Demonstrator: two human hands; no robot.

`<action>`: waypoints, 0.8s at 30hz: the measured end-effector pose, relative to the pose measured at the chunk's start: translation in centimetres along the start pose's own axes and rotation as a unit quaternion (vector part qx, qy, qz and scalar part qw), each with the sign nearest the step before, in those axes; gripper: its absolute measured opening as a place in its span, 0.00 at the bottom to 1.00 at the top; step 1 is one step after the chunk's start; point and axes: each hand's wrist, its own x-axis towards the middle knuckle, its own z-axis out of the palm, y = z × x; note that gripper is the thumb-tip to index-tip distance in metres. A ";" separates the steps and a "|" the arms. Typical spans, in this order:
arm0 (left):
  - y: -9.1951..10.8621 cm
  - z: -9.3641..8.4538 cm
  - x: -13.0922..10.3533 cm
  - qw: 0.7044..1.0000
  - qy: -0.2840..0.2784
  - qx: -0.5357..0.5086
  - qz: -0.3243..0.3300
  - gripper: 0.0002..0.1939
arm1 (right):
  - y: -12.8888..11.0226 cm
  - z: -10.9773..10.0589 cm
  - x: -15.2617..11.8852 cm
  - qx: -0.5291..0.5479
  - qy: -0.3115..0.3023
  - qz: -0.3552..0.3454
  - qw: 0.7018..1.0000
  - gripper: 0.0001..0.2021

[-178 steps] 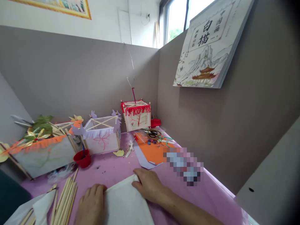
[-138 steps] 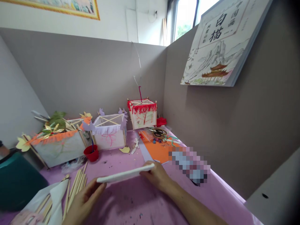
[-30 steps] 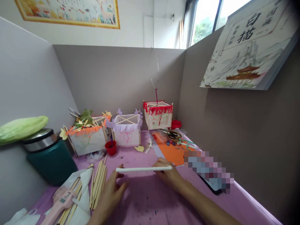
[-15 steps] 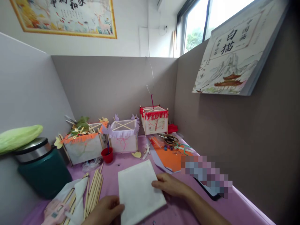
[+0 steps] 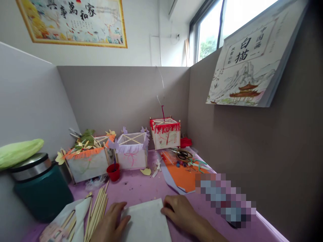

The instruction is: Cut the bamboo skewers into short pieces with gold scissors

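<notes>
A white folded sheet (image 5: 145,222) lies low in the middle of the purple tabletop (image 5: 141,188), its near part cut off by the frame. My right hand (image 5: 179,213) grips its right edge near the far corner, thumb and fingers closed on it. At its left edge is my left hand (image 5: 112,220), thumb and fingers apart, the fingertips by the far left corner. Left of that hand lie wooden sticks (image 5: 97,211) and a pink glue gun (image 5: 54,232), partly over white cloth or paper (image 5: 82,215).
Lanterns with orange (image 5: 87,164), purple (image 5: 132,156) and red (image 5: 166,134) trim stand at the back. A red cup (image 5: 113,172) stands before them. Scissors (image 5: 183,154) lie on orange sheets (image 5: 181,174); a blurred phone (image 5: 236,215) is right, a green container (image 5: 42,191) left.
The white sheet has come nearer to me and lower in view. My left hand has opened and moved to its far left corner; my right hand still holds the right edge.
</notes>
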 end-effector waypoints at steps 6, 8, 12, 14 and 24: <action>0.1 2.0 -0.4 0.997 -0.008 0.056 0.046 0.21 | -0.3 1.1 -0.5 -0.006 0.024 0.032 0.999 0.07; 0.7 1.8 -0.4 0.997 -0.016 0.065 0.022 0.21 | -0.5 1.1 -0.6 -0.023 0.024 0.026 0.999 0.07; 1.8 1.2 -0.5 0.997 -0.025 0.070 -0.003 0.20 | -0.8 1.3 -0.4 -0.051 0.021 0.027 0.998 0.11; 2.1 1.0 -0.5 0.997 -0.023 0.076 -0.023 0.21 | -1.0 1.5 -0.2 -0.066 0.019 0.037 0.997 0.12; 3.3 0.0 0.3 0.997 -0.036 0.059 -0.047 0.17 | -1.5 1.6 0.3 -0.092 0.019 0.049 0.994 0.12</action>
